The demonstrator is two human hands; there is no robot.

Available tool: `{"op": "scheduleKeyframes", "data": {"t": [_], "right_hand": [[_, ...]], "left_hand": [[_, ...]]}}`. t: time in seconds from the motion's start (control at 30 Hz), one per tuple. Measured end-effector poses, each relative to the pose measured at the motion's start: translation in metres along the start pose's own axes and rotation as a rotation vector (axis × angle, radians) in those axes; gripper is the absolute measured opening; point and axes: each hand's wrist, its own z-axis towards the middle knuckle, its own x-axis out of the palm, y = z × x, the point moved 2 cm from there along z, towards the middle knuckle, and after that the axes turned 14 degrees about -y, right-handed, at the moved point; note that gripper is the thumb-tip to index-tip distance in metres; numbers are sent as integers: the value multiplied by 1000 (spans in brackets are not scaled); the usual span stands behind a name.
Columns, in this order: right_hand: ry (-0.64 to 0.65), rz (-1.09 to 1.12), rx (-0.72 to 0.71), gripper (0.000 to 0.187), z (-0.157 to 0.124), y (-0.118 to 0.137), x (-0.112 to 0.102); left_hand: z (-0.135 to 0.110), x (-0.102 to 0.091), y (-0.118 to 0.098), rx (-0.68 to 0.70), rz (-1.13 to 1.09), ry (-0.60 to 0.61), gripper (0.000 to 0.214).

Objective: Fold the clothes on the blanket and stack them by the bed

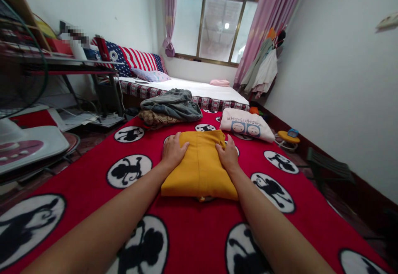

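Note:
A folded mustard-yellow garment (pixel 200 164) lies on a red blanket (pixel 186 224) printed with black-and-white monkey circles. My left hand (pixel 173 150) rests on the garment's left edge, fingers flat and a little spread. My right hand (pixel 228 155) rests on its right edge, fingers also laid flat. Both hands press down on the cloth and hold nothing. Both forearms reach in from the bottom of the view.
Beyond the garment lie a grey and brown clothes pile (pixel 169 108) and a folded white printed shirt (pixel 247 124). A bed (pixel 199 89) with pillows stands under the window. At left are a fan (pixel 21 75) and a cluttered table (pixel 71 64). Clothes (pixel 263 66) hang at right.

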Motion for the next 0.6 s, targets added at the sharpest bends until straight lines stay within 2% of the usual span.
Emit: {"op": "scheduleKeyframes", "data": {"t": [0.1, 0.2, 0.27, 0.3, 0.33, 0.43, 0.47, 0.53, 0.6], "right_hand": [[28, 167, 206, 78, 10, -1, 0], [197, 476, 395, 55, 33, 17, -10], [217, 706, 358, 39, 58, 40, -29], [156, 786, 274, 38, 73, 53, -42], [61, 847, 154, 42, 86, 66, -58], [-166, 893, -190, 53, 105, 88, -100], [-221, 850, -268, 53, 101, 87, -110], [-273, 712, -356, 47, 75, 70, -120], [-178, 578, -365, 42, 38, 37, -115]], "left_hand": [[6, 1, 2, -243, -292, -30, 68], [27, -6, -9, -557, -740, 135, 63], [53, -25, -27, -592, -1024, 204, 61], [69, -39, -37, -518, -1135, 147, 67], [84, -56, -48, -386, -1210, 79, 75], [113, -99, -72, 26, -1206, -77, 89], [113, -108, -75, 145, -1156, -103, 90], [92, -113, -71, 342, -1008, -105, 81], [52, -100, -56, 488, -817, -29, 61]]}}
